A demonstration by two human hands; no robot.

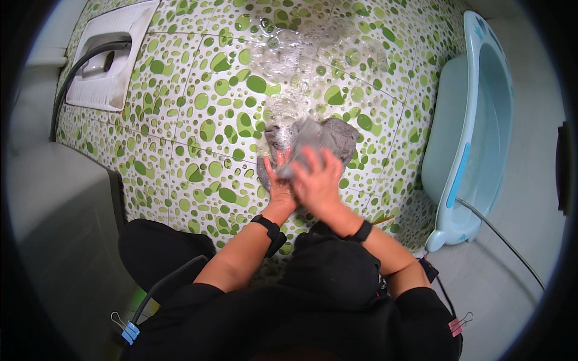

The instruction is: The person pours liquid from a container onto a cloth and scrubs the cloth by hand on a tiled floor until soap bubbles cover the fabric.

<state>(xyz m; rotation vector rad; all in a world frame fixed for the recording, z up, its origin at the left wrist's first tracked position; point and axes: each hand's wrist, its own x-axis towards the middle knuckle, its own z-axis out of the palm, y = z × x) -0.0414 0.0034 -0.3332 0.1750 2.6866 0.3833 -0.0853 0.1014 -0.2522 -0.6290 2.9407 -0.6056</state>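
Note:
A wet grey cloth (337, 135) lies bunched on the green-spotted tiled floor (198, 132), just ahead of my knees. My left hand (278, 180) presses flat on the cloth's near left part. My right hand (316, 177) overlaps it and grips a fold of the same cloth; this hand is blurred. Soapy water and foam (307, 51) spread over the tiles beyond the cloth. Both wrists wear black bands.
A pale blue plastic tub (475, 138) leans against the wall at the right, with a thin hose (500, 237) running from it. A white squat toilet pan (111, 54) with a dark hose sits at the far left. A grey step borders the left.

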